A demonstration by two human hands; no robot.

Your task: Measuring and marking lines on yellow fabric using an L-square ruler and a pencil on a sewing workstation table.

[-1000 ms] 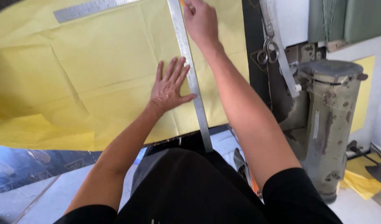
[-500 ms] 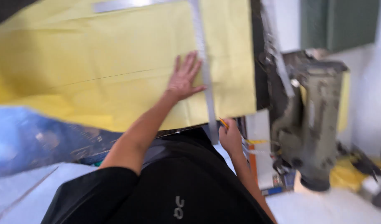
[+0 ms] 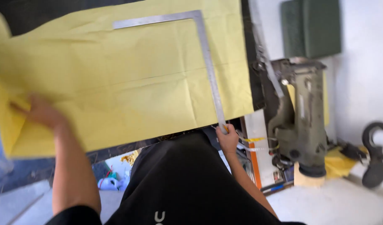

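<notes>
A large sheet of yellow fabric (image 3: 129, 83) lay spread over a dark table (image 3: 41, 12), and it covered most of the surface from the left side to near the right edge. On the fabric rested a metal L-shaped square ruler (image 3: 206, 58): its short arm ran along the far part of the cloth, and its long arm came down toward the person on the right side of the cloth. The right hand (image 3: 228, 139) was at the near end of this long arm, just past the near edge of the fabric; its fingers were curled closed around the end of the ruler, and a small yellow thing, maybe a piece of chalk, showed between them, but I could not tell this for sure. The left hand (image 3: 39, 111) lay on the left near part of the fabric. It was blurred, so I could not tell how far its fingers were open or whether they gripped the cloth. To the right of the table stood an old greenish sewing machine (image 3: 302, 116), well apart from both hands, and a yellow measuring tape (image 3: 258, 143) hung between it and the right hand.
</notes>
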